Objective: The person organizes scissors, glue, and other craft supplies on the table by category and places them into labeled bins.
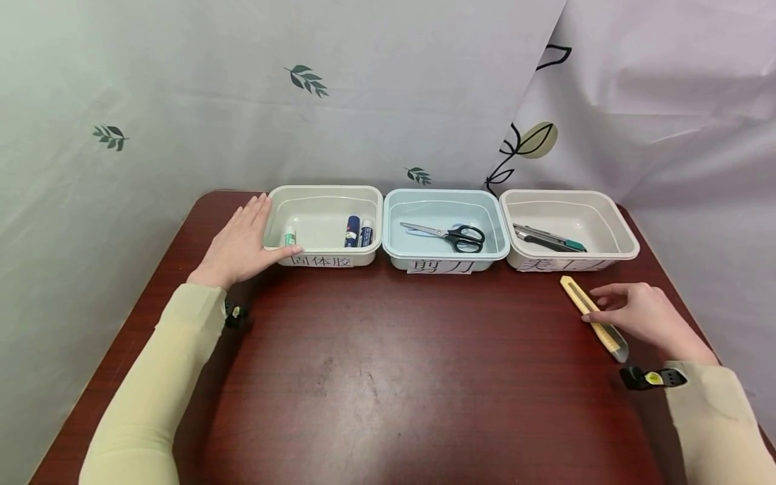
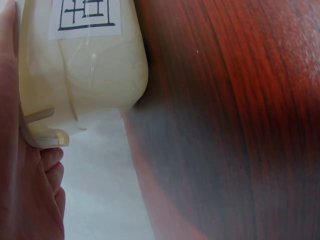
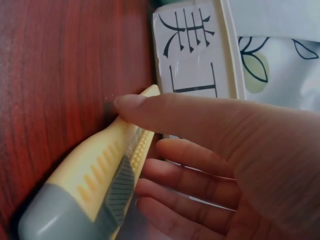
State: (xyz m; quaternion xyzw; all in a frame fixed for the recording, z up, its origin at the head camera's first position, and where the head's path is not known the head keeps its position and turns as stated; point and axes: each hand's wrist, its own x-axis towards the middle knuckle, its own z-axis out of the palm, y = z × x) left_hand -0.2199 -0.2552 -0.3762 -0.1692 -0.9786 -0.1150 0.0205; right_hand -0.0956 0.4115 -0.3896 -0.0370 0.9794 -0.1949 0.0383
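My left hand (image 1: 239, 246) rests on the left corner of a cream tray (image 1: 321, 188), fingers straight along its side and thumb over the front rim. Glue sticks lie in that tray, among them a dark blue one (image 1: 352, 231) and a green-and-white one (image 1: 289, 235). On the right, my right hand (image 1: 642, 315) is at a yellow utility knife (image 1: 585, 300) with a grey end. Its thumb lies across the knife, while the loosely bent fingers are on the other side with a small gap. In the right wrist view, the knife (image 3: 95, 172) slants below the thumb.
A light blue tray (image 1: 445, 195) with black-handled scissors (image 1: 465, 238) stands in the middle. The right cream tray (image 1: 560, 195) holds utility knives (image 1: 548, 238). Paper labels (image 1: 439, 267) are on the tray fronts. A patterned cloth (image 1: 364, 101) hangs behind the dark red table (image 1: 394, 377).
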